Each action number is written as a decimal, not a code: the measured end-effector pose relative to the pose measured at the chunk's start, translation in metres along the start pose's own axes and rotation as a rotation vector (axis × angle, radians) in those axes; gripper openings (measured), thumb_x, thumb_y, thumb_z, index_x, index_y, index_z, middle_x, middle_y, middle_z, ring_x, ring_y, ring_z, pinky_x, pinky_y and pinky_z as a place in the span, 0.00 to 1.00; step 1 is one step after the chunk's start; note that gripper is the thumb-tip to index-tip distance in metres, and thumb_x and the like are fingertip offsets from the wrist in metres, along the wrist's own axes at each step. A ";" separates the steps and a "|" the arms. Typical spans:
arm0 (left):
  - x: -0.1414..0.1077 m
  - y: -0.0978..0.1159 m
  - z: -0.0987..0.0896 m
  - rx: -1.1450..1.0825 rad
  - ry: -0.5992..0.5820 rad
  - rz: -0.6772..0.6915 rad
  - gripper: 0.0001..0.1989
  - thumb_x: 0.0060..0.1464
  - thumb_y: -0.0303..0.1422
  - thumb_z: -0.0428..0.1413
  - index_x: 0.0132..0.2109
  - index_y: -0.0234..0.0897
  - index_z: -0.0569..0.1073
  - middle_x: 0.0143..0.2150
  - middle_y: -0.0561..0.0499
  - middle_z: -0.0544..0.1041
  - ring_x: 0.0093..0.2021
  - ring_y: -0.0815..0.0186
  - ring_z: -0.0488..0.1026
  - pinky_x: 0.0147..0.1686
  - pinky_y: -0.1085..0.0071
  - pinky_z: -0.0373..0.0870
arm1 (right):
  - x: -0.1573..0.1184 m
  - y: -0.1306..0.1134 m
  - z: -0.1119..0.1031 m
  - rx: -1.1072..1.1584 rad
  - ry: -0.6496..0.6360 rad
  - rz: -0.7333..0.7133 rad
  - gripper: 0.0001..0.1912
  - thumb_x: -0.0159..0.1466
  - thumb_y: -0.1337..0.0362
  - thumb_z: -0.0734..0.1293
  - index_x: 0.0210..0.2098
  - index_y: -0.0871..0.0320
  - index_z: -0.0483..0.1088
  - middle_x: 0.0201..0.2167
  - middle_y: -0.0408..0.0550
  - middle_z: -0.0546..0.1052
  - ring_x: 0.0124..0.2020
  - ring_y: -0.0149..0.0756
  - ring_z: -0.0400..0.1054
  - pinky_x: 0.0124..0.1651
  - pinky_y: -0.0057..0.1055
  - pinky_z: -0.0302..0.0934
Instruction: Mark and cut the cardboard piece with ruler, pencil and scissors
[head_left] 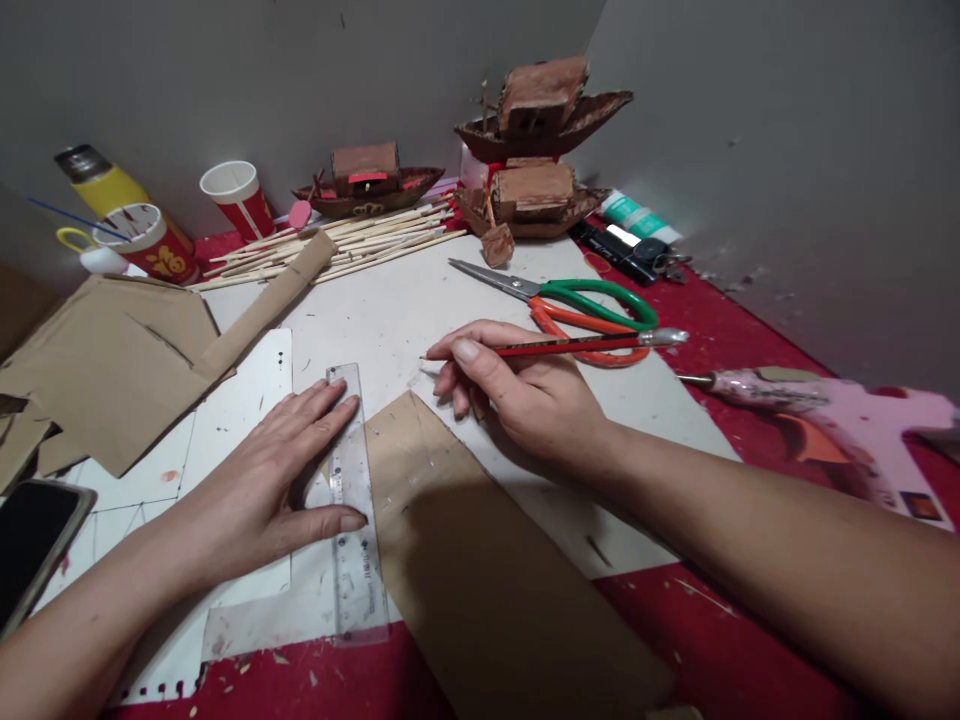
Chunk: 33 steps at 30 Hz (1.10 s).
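My left hand (292, 470) lies with fingers stretched out on a clear plastic ruler (356, 560), its fingertips and thumb touching it. The ruler runs along the left edge of a brown cardboard strip (465, 540). Pinched in my right hand (525, 390) is a red and black pencil (525, 348), its tip pointing left, above the far end of the cardboard. A clear plastic piece (424, 378) shows near my right fingertips; whether they touch it I cannot tell. Just beyond that hand lie scissors (592, 305) with green and orange handles.
Cardboard pieces (127, 350) and a phone (37, 545) lie at left. Wooden sticks (375, 240), paper cups (238, 200), a yellow bottle (112, 190) and brown model boats (544, 200) stand at the back. A pink glue gun (840, 420) lies at right.
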<state>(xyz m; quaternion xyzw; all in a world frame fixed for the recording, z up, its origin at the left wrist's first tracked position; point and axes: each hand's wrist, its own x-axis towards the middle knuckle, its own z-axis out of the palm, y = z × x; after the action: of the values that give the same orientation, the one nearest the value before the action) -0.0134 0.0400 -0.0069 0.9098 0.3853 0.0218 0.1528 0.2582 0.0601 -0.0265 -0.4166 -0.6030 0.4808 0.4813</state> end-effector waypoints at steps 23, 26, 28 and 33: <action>-0.001 0.012 0.016 0.070 0.132 -0.078 0.41 0.59 0.55 0.53 0.71 0.38 0.52 0.73 0.36 0.54 0.72 0.44 0.49 0.66 0.40 0.50 | -0.003 0.000 0.001 0.014 0.000 -0.014 0.20 0.69 0.47 0.62 0.41 0.58 0.74 0.28 0.45 0.76 0.24 0.30 0.68 0.28 0.28 0.65; 0.000 0.012 0.018 0.081 0.149 -0.062 0.41 0.59 0.55 0.53 0.71 0.37 0.52 0.72 0.35 0.55 0.72 0.44 0.49 0.66 0.40 0.50 | -0.004 0.000 0.002 0.005 -0.005 -0.019 0.20 0.70 0.48 0.62 0.41 0.58 0.74 0.28 0.45 0.76 0.24 0.30 0.68 0.28 0.28 0.64; 0.001 0.012 0.019 0.086 0.158 -0.048 0.41 0.59 0.55 0.52 0.71 0.37 0.52 0.72 0.35 0.55 0.72 0.44 0.50 0.66 0.40 0.50 | -0.004 0.001 0.002 0.001 -0.008 -0.021 0.19 0.70 0.49 0.62 0.41 0.59 0.74 0.28 0.45 0.76 0.24 0.29 0.68 0.28 0.27 0.65; 0.003 0.016 0.020 0.117 0.120 -0.054 0.41 0.61 0.53 0.51 0.72 0.35 0.50 0.72 0.34 0.55 0.71 0.42 0.49 0.65 0.38 0.50 | -0.003 0.003 0.002 0.002 -0.023 -0.023 0.18 0.70 0.50 0.62 0.41 0.59 0.74 0.29 0.45 0.76 0.25 0.30 0.69 0.29 0.28 0.65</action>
<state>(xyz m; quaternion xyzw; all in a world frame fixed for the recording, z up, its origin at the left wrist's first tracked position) 0.0026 0.0267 -0.0211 0.9034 0.4189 0.0495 0.0763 0.2565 0.0578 -0.0298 -0.4035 -0.6128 0.4806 0.4802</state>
